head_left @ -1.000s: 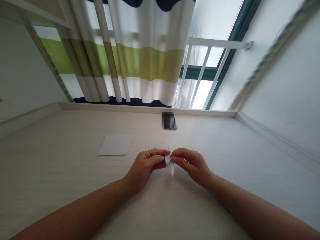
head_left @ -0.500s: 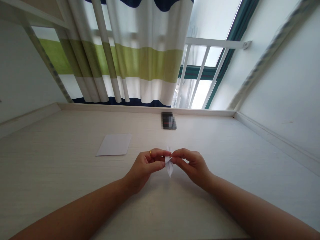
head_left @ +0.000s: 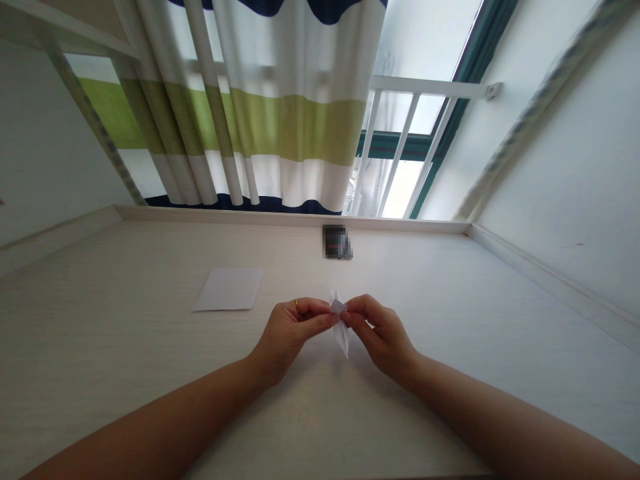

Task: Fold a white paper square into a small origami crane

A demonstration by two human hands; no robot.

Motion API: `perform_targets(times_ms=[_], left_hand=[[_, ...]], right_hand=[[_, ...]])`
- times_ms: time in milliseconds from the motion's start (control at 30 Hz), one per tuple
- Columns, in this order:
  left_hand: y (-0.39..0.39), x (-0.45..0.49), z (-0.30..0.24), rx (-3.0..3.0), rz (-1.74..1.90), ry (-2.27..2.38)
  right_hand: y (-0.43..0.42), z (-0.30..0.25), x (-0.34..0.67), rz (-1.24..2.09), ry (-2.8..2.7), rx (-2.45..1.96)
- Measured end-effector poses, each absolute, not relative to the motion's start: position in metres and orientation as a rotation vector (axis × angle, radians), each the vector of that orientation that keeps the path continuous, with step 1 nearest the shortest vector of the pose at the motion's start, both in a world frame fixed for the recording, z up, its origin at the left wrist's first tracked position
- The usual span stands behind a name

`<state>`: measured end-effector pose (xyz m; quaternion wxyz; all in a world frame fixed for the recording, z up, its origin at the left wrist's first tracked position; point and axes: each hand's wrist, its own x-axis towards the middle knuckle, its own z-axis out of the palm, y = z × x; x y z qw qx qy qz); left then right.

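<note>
A small folded white paper piece [head_left: 341, 325] is held just above the pale wooden table [head_left: 100, 373], pinched between both hands. My left hand [head_left: 290, 333], with a gold ring on one finger, grips the paper's left side with thumb and forefinger. Its right side is pinched by my right hand [head_left: 377, 330]. The paper's lower tip points down toward the table. Fingers of both hands are closed around it.
A flat white sheet of paper [head_left: 229, 289] lies on the table to the left, beyond my left hand. A small dark blurred object [head_left: 337, 241] sits near the table's far edge. Behind are a striped curtain [head_left: 260, 120] and a window with white railing [head_left: 425, 87].
The paper piece has been worked slightly between my fingers; its top fold now shows more and its lower tip points a little more to the right. Both hands stay in place.
</note>
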<state>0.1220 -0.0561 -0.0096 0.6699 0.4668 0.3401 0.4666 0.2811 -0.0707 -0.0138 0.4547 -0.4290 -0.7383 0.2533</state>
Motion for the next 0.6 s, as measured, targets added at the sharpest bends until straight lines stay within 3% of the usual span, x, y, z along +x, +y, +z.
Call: perform_targets(times_ms=[300,600], left_hand=[[-0.0605,0.1223,-0.0085,1.192,1.211,0.78],[-0.0645,0.125,-0.0089,1.176,1.241,0.85]], right_hand=[[-0.071,-0.0085,0.2823,0.614,-1.805,-0.899],[-0.0743,-0.0074,0.2741,0.955,-1.573,-0.863]])
